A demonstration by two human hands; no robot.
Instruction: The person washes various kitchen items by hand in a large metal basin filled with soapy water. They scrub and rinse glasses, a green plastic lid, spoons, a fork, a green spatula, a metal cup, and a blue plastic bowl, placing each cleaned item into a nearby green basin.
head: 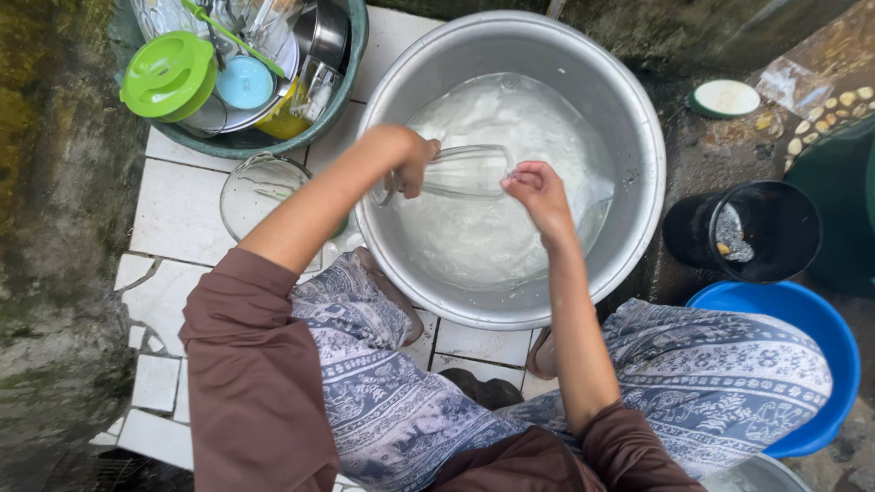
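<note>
A clear drinking glass lies on its side above the soapy water in a large metal basin. My left hand grips the glass at its base end. My right hand is at the glass's rim end, with its fingers curled against the opening. Both forearms reach over the basin from below, and my knees in patterned cloth sit on either side of it.
A green tub at the top left holds washed dishes, a green lid and a blue lid. A clear glass bowl sits on the white tiles. A black bucket and a blue basin stand at the right.
</note>
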